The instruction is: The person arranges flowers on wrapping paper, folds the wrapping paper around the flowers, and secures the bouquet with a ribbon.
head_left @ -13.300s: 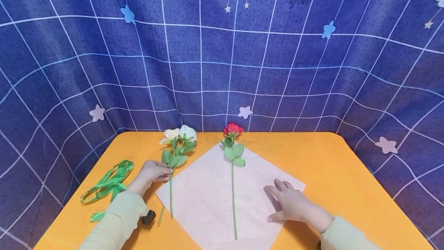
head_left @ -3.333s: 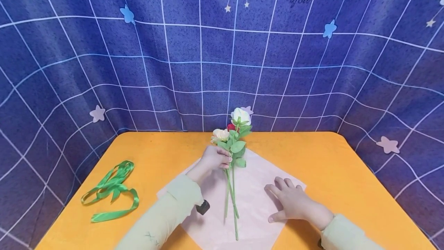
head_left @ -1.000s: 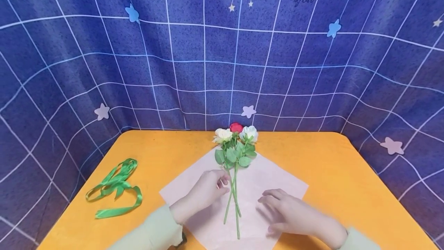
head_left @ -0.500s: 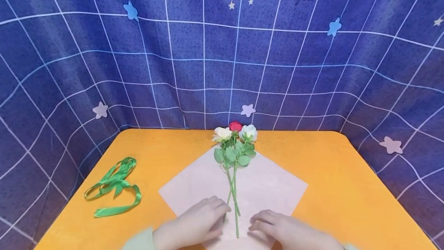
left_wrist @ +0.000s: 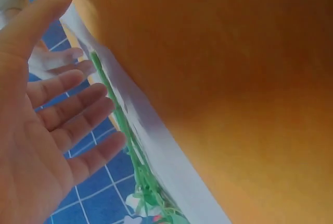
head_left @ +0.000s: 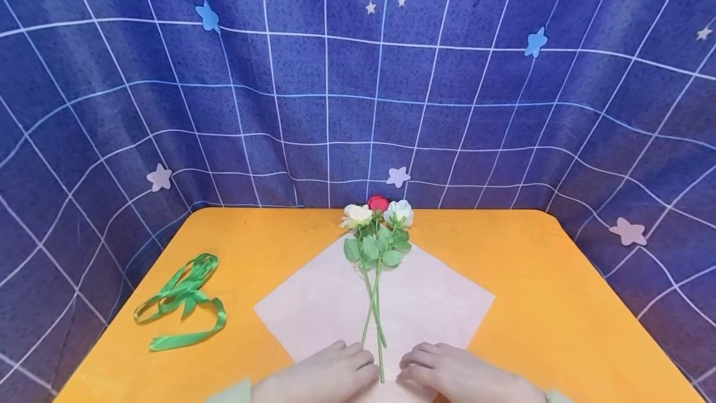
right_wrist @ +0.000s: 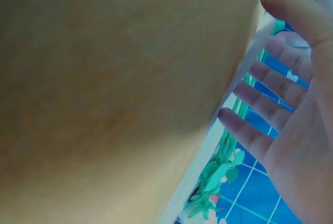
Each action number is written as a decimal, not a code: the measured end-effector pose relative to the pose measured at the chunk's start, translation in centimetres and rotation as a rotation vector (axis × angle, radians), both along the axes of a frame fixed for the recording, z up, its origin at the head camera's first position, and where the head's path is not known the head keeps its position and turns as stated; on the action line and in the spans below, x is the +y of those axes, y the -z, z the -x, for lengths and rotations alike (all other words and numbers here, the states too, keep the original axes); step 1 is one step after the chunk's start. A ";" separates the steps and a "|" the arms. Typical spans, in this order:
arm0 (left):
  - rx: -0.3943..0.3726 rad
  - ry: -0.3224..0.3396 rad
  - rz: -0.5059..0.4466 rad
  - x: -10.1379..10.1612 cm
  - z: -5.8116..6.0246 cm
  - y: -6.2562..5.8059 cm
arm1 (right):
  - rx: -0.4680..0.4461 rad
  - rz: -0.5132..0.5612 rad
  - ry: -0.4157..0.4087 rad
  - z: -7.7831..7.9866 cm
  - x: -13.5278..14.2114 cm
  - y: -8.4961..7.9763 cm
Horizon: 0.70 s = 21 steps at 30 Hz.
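Three artificial flowers lie together on a pale pink sheet of wrapping paper (head_left: pixel 313 303) in the head view: a cream flower (head_left: pixel 357 216), a red rose (head_left: pixel 378 203) and a white rose (head_left: pixel 399 213). Their green stems (head_left: pixel 373 306) cross and point toward me. My left hand (head_left: pixel 324 373) is at the paper's near part, left of the stem ends, fingers spread and relaxed in the left wrist view. On the other side of the stems my right hand (head_left: pixel 447 370) mirrors it, its fingers (right_wrist: pixel 276 83) spread and extended. Neither hand grips anything.
A loosely looped green ribbon (head_left: pixel 184 300) lies on the left of the orange table (head_left: pixel 537 303). Behind the table hangs a blue gridded curtain (head_left: pixel 358 111) with stars and clouds.
The cream and white flowers came from the left onto the paper beside the red rose. My left hand let go of them, and both hands drew back toward the paper's near corner.
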<state>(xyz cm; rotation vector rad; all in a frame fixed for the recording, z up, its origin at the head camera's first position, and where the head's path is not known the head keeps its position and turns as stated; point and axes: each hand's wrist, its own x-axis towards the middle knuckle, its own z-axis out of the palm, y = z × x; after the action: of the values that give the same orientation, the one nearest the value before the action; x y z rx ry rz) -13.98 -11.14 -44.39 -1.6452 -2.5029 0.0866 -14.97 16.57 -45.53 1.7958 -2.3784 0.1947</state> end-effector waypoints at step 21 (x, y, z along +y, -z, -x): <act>-0.415 -0.309 -0.261 -0.2 0.6 -0.5 | -0.227 0.217 0.132 1.9 -0.7 -0.1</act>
<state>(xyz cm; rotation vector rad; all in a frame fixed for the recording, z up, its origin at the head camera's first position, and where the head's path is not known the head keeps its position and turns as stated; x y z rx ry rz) -14.60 -11.33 -43.90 -1.2679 -2.8931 -0.5799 -16.85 15.82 -45.44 1.5868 -2.4999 0.6441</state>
